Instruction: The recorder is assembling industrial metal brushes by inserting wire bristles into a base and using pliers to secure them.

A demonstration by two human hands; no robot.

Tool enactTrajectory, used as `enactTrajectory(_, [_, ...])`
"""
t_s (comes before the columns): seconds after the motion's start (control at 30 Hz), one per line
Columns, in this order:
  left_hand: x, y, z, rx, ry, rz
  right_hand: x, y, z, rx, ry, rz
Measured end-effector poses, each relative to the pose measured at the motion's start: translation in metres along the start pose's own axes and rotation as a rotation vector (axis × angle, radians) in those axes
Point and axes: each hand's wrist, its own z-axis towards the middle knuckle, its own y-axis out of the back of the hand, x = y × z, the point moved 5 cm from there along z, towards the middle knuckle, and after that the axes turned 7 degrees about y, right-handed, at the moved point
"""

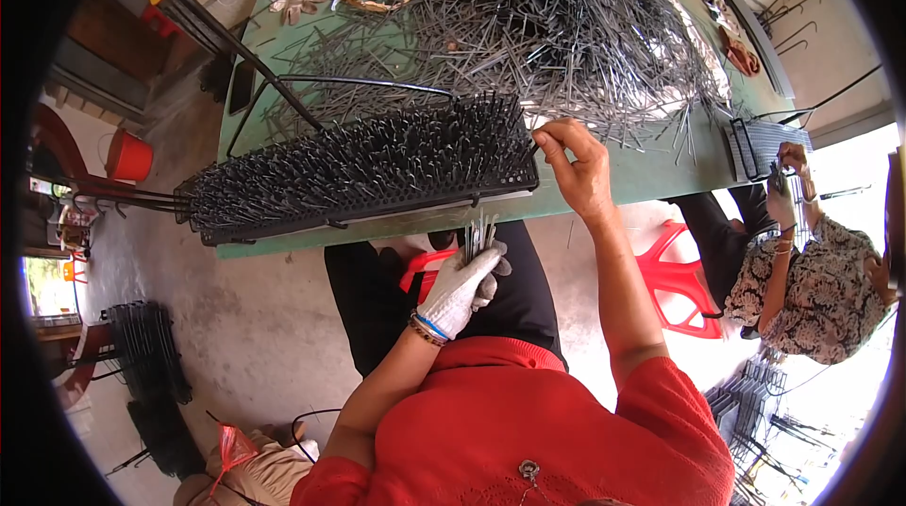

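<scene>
My left hand (461, 291), in a pale work glove, is closed round an upright bundle of thin grey strips (479, 236) below the table edge. My bare right hand (578, 166) pinches at the right end of a long black perforated rack (359, 213). A thin dark strip seems to be in its fingertips, mostly hidden by them. Packed densely on the rack, many similar dark strips (368, 157) stand upright. The rack lies along the near edge of the green table (642, 176), with bent black rods attached to it.
A large heap of loose strips (566, 25) covers the table beyond the rack. Work gloves (300, 1) lie at the far left. Another person (812, 279) sits at right beside a red stool (675, 279), handling strips. Black racks (146, 345) stand on the floor at left.
</scene>
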Motion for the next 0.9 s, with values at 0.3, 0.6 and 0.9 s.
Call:
enactTrajectory(0.3, [0.000,0.000,0.001,0.002,0.001,-0.003,-0.011,-0.007,-0.007,0.017,-0.010,0.040])
enactTrajectory(0.6, [0.002,0.002,0.002,0.005,0.010,-0.024,0.001,-0.014,-0.016,-0.032,-0.026,0.002])
enactTrajectory(0.9, [0.002,0.001,0.000,0.033,-0.001,-0.023,0.008,-0.013,-0.021,-0.094,0.059,-0.019])
